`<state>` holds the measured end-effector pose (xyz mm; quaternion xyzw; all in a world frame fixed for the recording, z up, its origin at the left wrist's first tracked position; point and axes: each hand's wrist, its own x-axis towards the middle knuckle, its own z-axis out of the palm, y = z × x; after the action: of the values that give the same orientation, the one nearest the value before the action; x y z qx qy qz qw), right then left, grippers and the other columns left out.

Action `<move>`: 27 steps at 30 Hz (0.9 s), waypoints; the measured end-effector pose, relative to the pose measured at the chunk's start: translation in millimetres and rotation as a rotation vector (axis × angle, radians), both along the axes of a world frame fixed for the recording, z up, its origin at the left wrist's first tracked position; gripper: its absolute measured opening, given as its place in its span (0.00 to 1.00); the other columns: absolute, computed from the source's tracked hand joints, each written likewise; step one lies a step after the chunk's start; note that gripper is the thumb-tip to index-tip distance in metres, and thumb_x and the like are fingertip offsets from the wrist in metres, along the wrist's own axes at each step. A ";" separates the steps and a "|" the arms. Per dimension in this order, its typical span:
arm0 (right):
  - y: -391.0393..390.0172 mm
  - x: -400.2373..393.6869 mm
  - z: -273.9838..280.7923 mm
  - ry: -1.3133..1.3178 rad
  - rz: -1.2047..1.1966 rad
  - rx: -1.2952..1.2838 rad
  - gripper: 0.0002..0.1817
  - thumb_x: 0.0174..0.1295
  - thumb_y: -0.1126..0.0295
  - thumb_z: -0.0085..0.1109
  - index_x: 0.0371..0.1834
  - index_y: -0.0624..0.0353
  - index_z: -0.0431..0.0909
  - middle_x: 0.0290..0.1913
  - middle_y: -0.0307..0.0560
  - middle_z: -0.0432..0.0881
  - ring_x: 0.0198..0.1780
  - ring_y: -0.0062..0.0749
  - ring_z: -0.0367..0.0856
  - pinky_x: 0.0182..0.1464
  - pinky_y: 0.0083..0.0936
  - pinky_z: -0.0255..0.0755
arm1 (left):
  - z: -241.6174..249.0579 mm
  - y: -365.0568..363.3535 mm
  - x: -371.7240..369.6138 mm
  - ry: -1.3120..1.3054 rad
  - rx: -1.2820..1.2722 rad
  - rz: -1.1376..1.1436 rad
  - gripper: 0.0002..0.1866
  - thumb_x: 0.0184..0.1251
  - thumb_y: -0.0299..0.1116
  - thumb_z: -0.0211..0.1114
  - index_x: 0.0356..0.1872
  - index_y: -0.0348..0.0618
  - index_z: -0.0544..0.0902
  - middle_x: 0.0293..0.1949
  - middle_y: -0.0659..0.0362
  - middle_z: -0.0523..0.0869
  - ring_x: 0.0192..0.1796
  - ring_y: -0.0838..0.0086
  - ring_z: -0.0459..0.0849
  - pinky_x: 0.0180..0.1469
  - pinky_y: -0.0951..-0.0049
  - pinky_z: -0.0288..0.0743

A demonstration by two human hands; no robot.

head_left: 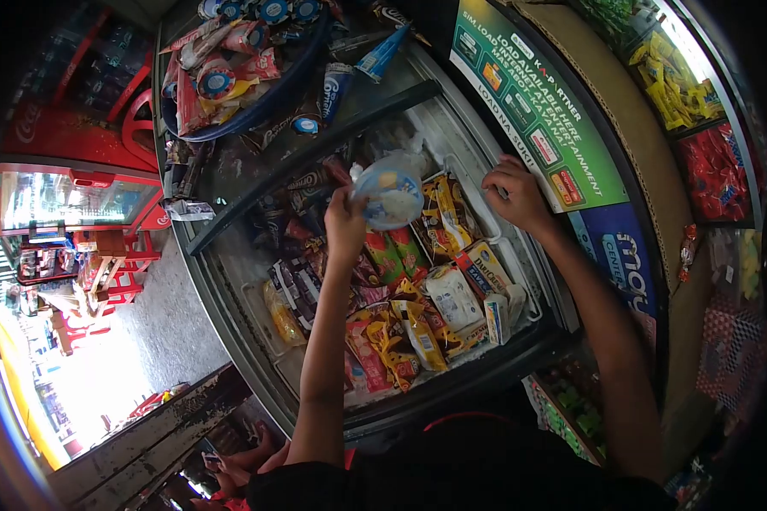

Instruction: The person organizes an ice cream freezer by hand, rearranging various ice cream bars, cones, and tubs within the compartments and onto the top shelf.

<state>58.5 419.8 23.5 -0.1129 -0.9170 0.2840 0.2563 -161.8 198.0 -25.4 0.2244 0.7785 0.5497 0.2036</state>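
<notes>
Inside the open chest freezer (375, 423), my left hand (347, 223) is closed on the near side of a round clear plastic tub (389, 198) with faint blue print. The tub is tilted, and its pale contents are hard to make out. My right hand (517, 194) hovers over the freezer's right edge, its fingers loosely bent and apart with nothing visible in them. Below the tub lie green and red ice cream packs (395, 255), yellow-and-brown wrapped bars (446, 217), a yellow box (483, 268) and a white pack (454, 298).
A blue basin (230, 128) of wrapped cones stands on the freezer's glass top, with loose cones (336, 89) beside it. On the right is a green advertising poster (541, 111) next to hanging snack packs (677, 81). A red glass-front cooler (77, 200) stands left.
</notes>
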 end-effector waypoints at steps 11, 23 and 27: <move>0.9 -1.6 1.2 0.006 0.005 -0.033 0.01 0.49 0.79 0.55 0.25 0.62 0.75 0.26 0.45 0.79 0.33 0.40 0.79 0.62 0.40 0.66 | -118.7 145.7 -48.3 0.626 -0.053 -0.013 0.25 0.45 0.17 0.56 0.51 0.37 0.75 0.51 0.46 0.76 0.59 0.48 0.68 0.62 0.54 0.61; 1.1 -2.0 1.2 -0.016 -0.009 -0.027 0.03 0.48 0.80 0.54 0.25 0.62 0.76 0.27 0.45 0.79 0.34 0.39 0.80 0.62 0.39 0.66 | -119.5 125.0 -57.4 0.516 -0.007 -0.125 0.22 0.42 0.20 0.60 0.45 0.36 0.76 0.42 0.43 0.79 0.48 0.48 0.76 0.52 0.59 0.70; 1.5 -2.3 1.9 0.000 -0.008 -0.034 0.01 0.50 0.79 0.54 0.24 0.62 0.75 0.26 0.45 0.79 0.33 0.40 0.79 0.61 0.40 0.66 | -118.7 126.4 -57.7 0.481 0.072 -0.095 0.20 0.50 0.20 0.59 0.48 0.37 0.74 0.46 0.47 0.79 0.49 0.52 0.78 0.53 0.59 0.71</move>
<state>56.2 421.3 25.4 -0.1210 -0.9115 0.2986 0.2555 -219.4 324.4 -144.0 0.3923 0.7731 0.4975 0.0297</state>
